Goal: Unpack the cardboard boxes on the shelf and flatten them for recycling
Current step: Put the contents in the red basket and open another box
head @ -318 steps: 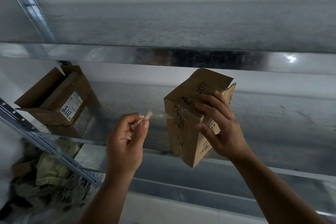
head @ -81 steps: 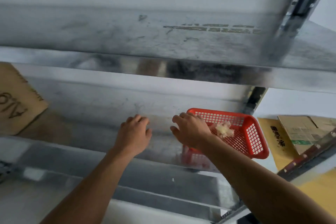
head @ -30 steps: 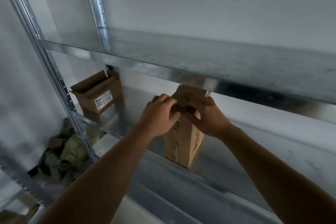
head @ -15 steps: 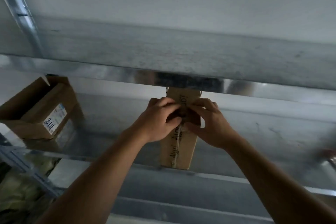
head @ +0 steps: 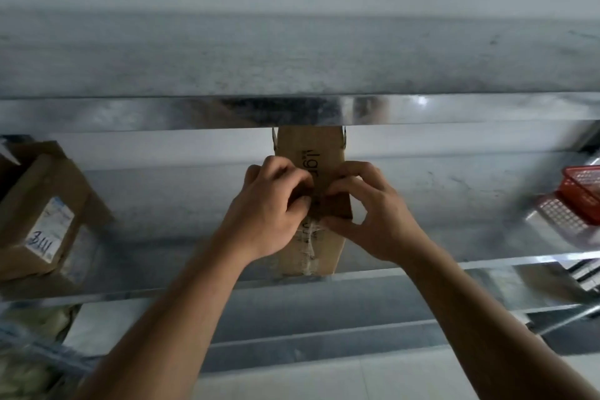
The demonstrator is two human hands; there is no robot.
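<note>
While under left hand (head: 269,209) and right hand (head: 373,221), one upright box (head: 319,144); one other box (head: 39,201).

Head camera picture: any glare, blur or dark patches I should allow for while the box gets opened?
Head view: dim and grey overall; a small glare spot sits on the upper shelf edge; the red basket at far right is smeared by blur; the upright box, with the left hand and right hand on it, reads fairly sharp.
</note>
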